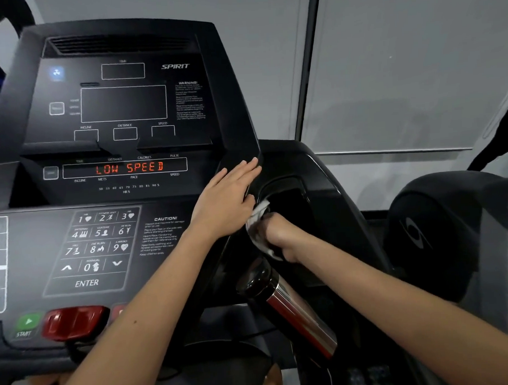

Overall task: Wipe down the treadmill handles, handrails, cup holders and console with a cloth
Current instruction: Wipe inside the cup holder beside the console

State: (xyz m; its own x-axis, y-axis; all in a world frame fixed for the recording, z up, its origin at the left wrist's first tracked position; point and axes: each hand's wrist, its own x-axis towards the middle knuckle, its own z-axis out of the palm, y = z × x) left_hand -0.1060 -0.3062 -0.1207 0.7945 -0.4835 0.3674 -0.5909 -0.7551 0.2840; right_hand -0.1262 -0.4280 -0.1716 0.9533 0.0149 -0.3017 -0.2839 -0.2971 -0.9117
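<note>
Wiping now: your right hand (pixel 281 237) is clenched around the cloth (pixel 259 211), knuckles pushed into the cup holder (pixel 299 194) just right of the console (pixel 123 169).
Bracing: your left hand (pixel 227 199) lies flat, fingers straight, on the console's right edge, touching it and grasping nothing.
Key relation: the cup holder's pocket runs up and away from your grip, and the right hand is the nearer one.
Next along: the chrome handle (pixel 299 315) lies just below the cloth, angling down toward you.

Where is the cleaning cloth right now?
In the head view, right of centre: the cloth is bunched in the right hand at the cup holder, just below the left hand on the console.
</note>
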